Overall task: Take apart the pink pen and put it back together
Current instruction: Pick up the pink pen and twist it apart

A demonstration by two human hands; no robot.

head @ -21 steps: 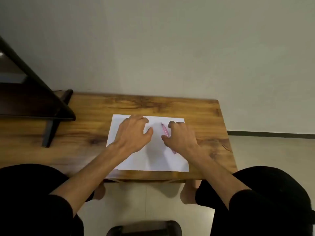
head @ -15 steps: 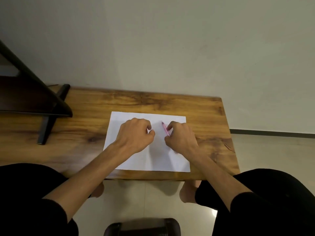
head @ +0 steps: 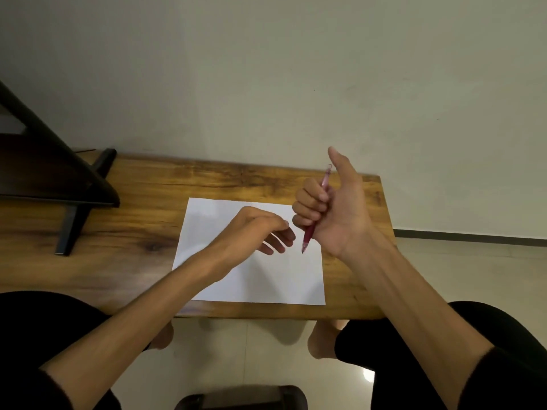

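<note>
The right hand [head: 334,214] grips the pink pen [head: 316,211] in curled fingers above the white paper's [head: 231,285] far right corner, tip pointing down, while the left hand [head: 260,229] hovers open over the paper.

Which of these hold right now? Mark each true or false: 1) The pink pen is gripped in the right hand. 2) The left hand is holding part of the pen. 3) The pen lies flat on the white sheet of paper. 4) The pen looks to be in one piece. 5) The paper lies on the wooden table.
1) True: the right hand is closed around the pink plastic pen.
2) False: the left hand is open, holding nothing.
3) False: the pen is lifted, tip pointing down over the white sheet of paper.
4) True.
5) True: it lies on the brown wooden table.
</note>
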